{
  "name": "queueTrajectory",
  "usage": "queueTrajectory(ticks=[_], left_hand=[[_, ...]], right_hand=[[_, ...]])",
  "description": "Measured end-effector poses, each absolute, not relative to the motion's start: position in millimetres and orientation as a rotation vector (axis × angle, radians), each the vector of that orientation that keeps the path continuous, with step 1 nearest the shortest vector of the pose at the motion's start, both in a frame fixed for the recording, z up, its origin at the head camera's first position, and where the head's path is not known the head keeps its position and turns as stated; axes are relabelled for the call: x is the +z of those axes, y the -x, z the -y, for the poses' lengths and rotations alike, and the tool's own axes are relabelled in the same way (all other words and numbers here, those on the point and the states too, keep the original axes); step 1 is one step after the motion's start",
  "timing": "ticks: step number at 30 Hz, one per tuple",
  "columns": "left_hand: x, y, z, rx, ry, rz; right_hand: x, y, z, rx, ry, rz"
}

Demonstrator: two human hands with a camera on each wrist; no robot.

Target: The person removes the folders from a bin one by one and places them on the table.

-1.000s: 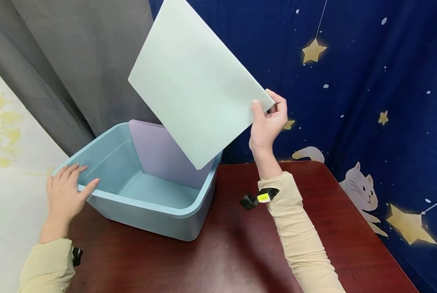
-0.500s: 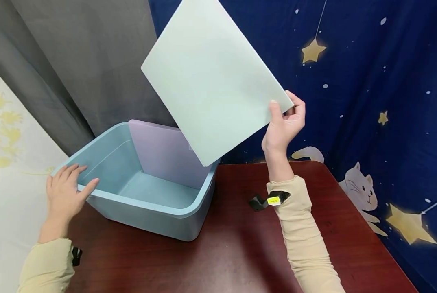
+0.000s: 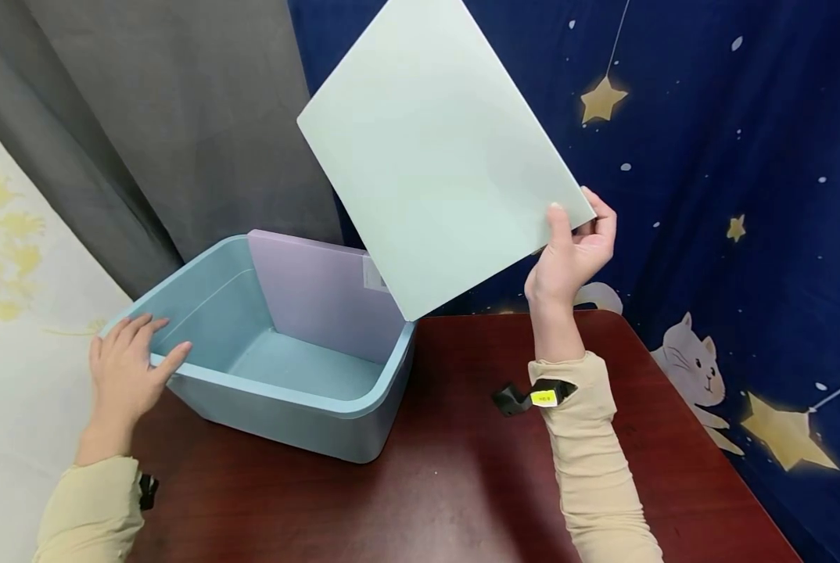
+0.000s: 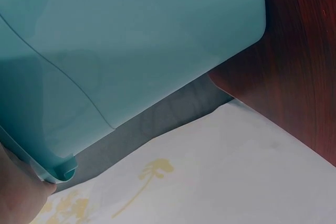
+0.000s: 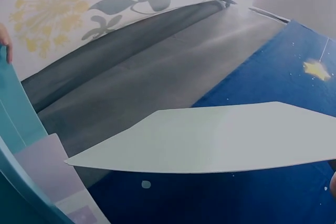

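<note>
In the head view, my right hand point(image 3: 568, 250) pinches one corner of a flat, stiff, pale green folder point(image 3: 441, 156). Its thumb lies on the near face and its fingers go behind. Tilted, the folder hangs in the air above and right of a blue plastic bin point(image 3: 272, 418); its lowest corner overlaps the bin's right rim in view. My left hand point(image 3: 124, 367) rests on the bin's front left corner, fingers draped over the rim. A purple folder point(image 3: 321, 305) with a white label stands inside against the back wall. Seen edge-on, the green folder point(image 5: 210, 140) crosses the right wrist view.
The bin stands on a dark red wooden table point(image 3: 434, 485), near its left side. Behind hang a grey curtain point(image 3: 181, 117) and a blue star-patterned curtain point(image 3: 708, 141). White patterned cloth point(image 3: 26, 375) lies along the left. A black wrist device point(image 3: 533, 396) juts from my right sleeve.
My right hand has carried the green folder to the right and turned it a little more upright, uncovering the purple folder's white label. The left hand and the bin have stayed put.
</note>
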State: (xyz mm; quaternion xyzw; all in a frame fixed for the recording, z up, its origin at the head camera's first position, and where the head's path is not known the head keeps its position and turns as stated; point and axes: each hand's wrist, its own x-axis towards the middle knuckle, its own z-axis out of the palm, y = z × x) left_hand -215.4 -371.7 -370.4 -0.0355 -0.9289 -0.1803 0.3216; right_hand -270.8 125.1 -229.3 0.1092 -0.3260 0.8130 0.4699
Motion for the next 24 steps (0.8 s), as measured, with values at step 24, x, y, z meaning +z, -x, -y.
queueTrajectory(ticks=[24], left_hand=[[-374.1,217.4,373.8,-0.475,0.087,2.432]], right_hand=[[-248.7,261.8,-163.4,1.934,-0.227,0.702]])
